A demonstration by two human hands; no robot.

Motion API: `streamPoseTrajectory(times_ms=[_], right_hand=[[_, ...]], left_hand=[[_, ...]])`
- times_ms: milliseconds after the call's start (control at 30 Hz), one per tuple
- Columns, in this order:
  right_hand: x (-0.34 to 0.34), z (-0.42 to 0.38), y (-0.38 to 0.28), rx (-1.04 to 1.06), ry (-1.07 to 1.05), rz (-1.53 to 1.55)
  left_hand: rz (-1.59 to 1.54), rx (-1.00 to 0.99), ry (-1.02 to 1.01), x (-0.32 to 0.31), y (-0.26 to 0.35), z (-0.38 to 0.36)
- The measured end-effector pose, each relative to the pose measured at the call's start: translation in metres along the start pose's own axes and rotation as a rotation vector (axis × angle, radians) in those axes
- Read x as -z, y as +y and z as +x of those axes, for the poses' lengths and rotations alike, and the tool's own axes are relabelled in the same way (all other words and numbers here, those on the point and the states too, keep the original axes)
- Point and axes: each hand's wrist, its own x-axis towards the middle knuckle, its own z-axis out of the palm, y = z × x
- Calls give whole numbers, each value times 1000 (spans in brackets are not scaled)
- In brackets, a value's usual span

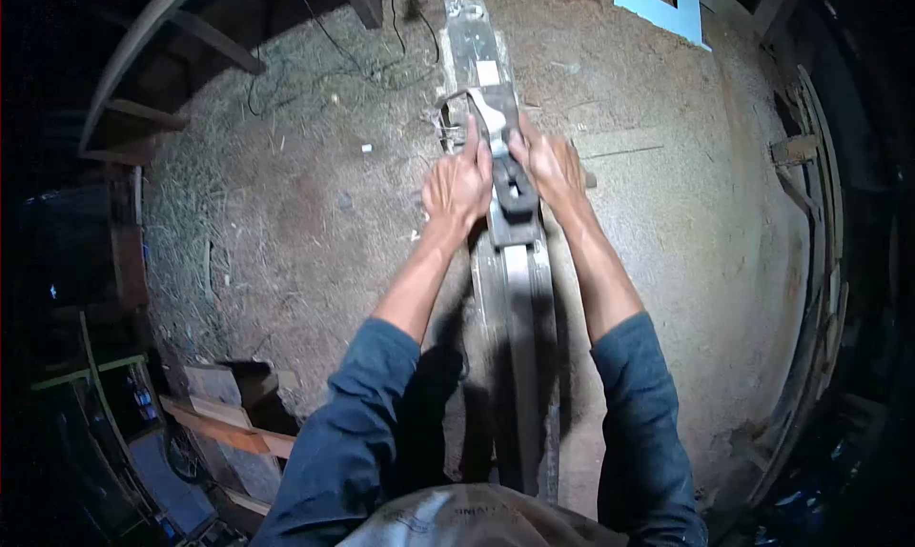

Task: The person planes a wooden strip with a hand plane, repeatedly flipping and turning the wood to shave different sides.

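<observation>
A long, narrow metal-topped bench or rail [519, 356] runs from my body toward the top of the view. On it sits a dark hand plane-like tool [515, 192] with an oblong opening. My left hand [457, 183] grips the tool's left side, its index finger pointing forward along it. On the right side, my right hand [553, 166] holds the same tool with fingers curled. A small white patch [487, 72] lies on the rail beyond both hands. The underside of the tool is hidden.
Shavings [200, 232] cover the floor at left. A curved wooden frame [124, 61] stands at the upper left, a light blue angled piece [662, 11] at the upper right. Boards [229, 433] sit at lower left. Thin cords hang near the top.
</observation>
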Motion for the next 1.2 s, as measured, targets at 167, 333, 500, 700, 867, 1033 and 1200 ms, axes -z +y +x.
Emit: streamPoseTrajectory(times_ms=[167, 333, 500, 700, 867, 1033, 1200], right_hand=[[1, 36, -2, -24, -3, -65], [5, 69, -6, 27, 109, -69], [8, 99, -3, 42, 135, -61], [9, 92, -12, -13, 138, -126], [5, 94, -3, 17, 132, -40], [9, 89, -9, -19, 115, -29], [18, 87, -20, -130, -7, -88]], left_hand=[[4, 6, 1, 13, 7, 51], [-5, -77, 140, 12, 9, 76], [2, -63, 81, 14, 8, 104], [-23, -25, 93, 20, 13, 110], [-55, -13, 77, 19, 11, 102], [5, 15, 8, 24, 17, 103], [-13, 77, -91, 31, 21, 104]])
